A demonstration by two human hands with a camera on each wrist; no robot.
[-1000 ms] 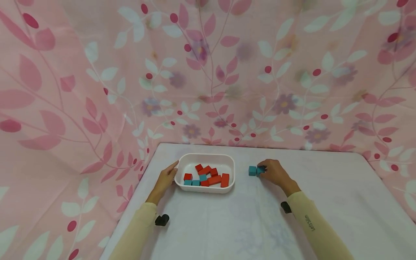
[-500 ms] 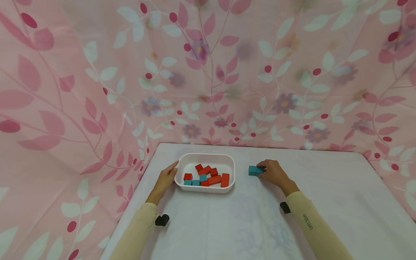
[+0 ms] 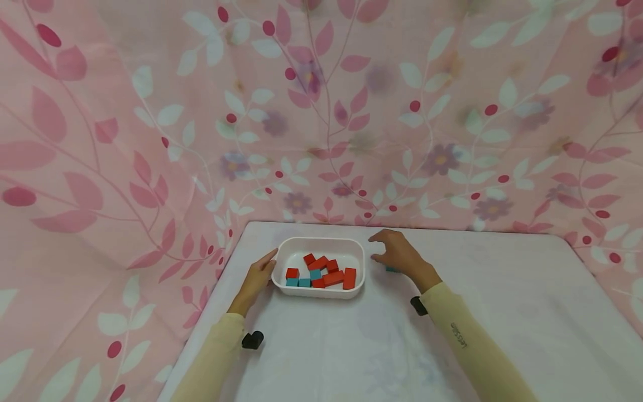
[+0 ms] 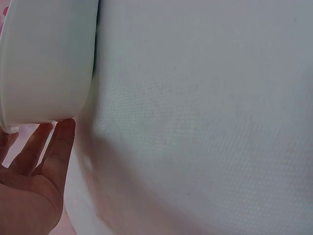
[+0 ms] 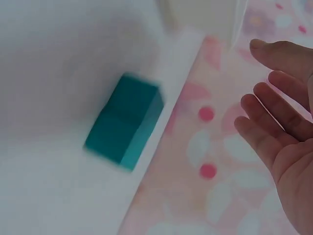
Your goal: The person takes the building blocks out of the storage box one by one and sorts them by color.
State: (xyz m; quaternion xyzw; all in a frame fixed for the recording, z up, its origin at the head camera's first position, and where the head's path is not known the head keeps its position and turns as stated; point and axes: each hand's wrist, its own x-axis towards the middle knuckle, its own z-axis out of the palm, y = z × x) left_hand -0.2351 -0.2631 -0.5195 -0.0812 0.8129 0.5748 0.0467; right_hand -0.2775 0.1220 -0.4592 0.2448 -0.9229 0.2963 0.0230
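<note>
The white tray (image 3: 318, 293) stands on the cloth-covered table, holding several red blocks (image 3: 333, 278) and several blue blocks (image 3: 304, 283). At its left end my left hand (image 3: 257, 281) rests against the outer wall; in the left wrist view extended fingertips (image 4: 66, 125) touch that wall. My right hand (image 3: 399, 254) hovers just right of the tray with fingers spread and nothing held. Under it, mostly hidden in the head view, lie two teal cubes (image 5: 124, 120) side by side, touching, slightly blurred in the right wrist view.
White cloth (image 3: 351, 352) covers the table. Its far edge meets a pink floral curtain (image 3: 321, 139), which also hangs at the left. A black wrist camera (image 3: 253, 340) sits on the left sleeve, another black camera (image 3: 419, 305) on the right.
My right hand pushed one teal cube against the other, let go, and moved left and up toward the tray. My left hand and the tray stayed in place.
</note>
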